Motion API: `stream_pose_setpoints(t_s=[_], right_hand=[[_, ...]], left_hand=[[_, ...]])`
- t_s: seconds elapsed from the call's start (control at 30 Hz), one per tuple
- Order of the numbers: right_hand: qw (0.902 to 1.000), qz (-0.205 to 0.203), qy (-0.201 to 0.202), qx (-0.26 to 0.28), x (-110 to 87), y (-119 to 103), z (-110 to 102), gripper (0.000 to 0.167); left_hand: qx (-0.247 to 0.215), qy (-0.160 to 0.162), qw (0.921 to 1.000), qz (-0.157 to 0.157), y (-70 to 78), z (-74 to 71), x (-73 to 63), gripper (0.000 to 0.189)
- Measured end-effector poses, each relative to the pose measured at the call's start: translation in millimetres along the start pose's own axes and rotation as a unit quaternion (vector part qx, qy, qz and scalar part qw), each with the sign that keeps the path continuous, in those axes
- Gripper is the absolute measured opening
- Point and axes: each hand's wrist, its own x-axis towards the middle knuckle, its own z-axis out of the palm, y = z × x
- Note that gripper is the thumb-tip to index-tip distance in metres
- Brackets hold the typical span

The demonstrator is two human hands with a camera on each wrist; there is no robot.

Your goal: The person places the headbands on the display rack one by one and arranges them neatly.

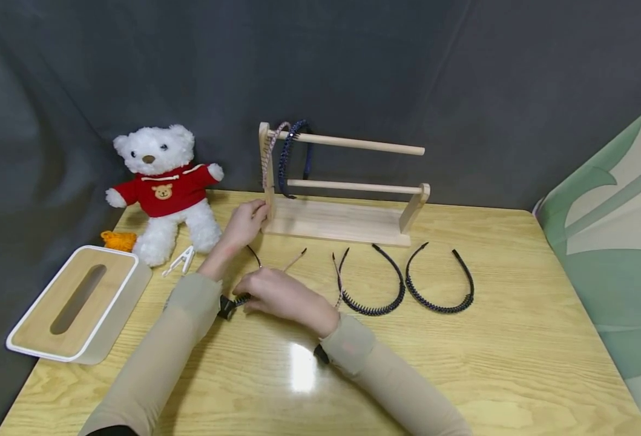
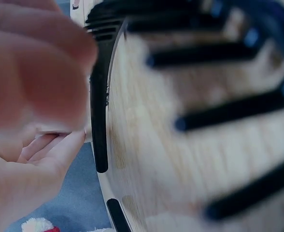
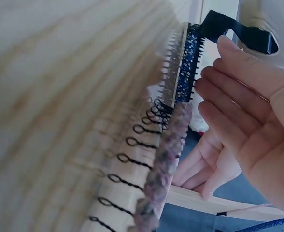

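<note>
Left hand [image 1: 241, 227] pinches the wooden rack [image 1: 336, 221] at its left post; right hand [image 1: 279, 295], thumb and fingers apart, is beside the dark glittery headband [image 3: 186, 72] on the tabletop [image 1: 255, 393], presumably light, springy, best held by its smooth outer arch.

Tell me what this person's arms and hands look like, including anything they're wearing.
The left sleeve and right sleeve are long and beige, with pale grey-green cuffs. A small black fitting shows at each wrist. The left hand and right hand wear no gloves.
</note>
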Motion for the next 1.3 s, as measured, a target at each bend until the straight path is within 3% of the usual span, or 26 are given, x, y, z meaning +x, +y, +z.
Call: stream_pose_setpoints(t_s=[0.17, 0.33, 0.77, 0.97, 1.0, 1.13, 1.2, 1.23, 1.3], right_hand=[[0.9995, 0.009, -0.012, -0.029, 3.1, -1.2, 4.6, 0.026], [0.9977, 0.013, -0.006, -0.066, 4.9, -1.6, 8.8, 0.023], [0.9946, 0.019, 0.003, -0.102, 4.6, -1.5, 11.7, 0.006], [0.9925, 0.022, 0.010, -0.120, 4.9, -4.2, 12.8, 0.005], [0.9922, 0.023, 0.012, -0.122, 5.3, -4.9, 13.2, 0.005], [0.9889, 0.023, 0.016, -0.146, 8.1, -7.8, 16.1, 0.007], [0.9872, 0.024, 0.017, -0.157, 9.3, -9.7, 17.4, 0.004], [0.9861, 0.025, 0.019, -0.163, 10.0, -10.5, 18.0, 0.004], [0.9846, 0.029, 0.021, -0.171, 10.9, -11.9, 18.8, 0.011]], left_hand=[[0.012, -0.009, 0.9997, -0.018, 5.1, -1.1, -1.5, 0.036], [0.015, -0.004, 0.9998, -0.016, 4.7, -0.7, -2.0, 0.035], [0.019, 0.000, 0.9997, -0.018, 2.3, 0.5, -2.1, 0.034], [0.018, 0.002, 0.9998, -0.011, 3.7, 0.6, -2.4, 0.033], [0.008, 0.002, 1.0000, 0.000, -6.5, 2.7, 1.9, 0.035], [0.013, 0.007, 0.9999, 0.003, -7.3, 3.6, 2.0, 0.034], [0.015, 0.008, 0.9999, 0.001, -6.8, 3.7, 1.6, 0.035], [0.028, 0.009, 0.9995, -0.007, 3.6, 2.0, -2.5, 0.033], [0.026, 0.008, 0.9996, -0.010, 4.2, 2.0, -2.4, 0.034]])
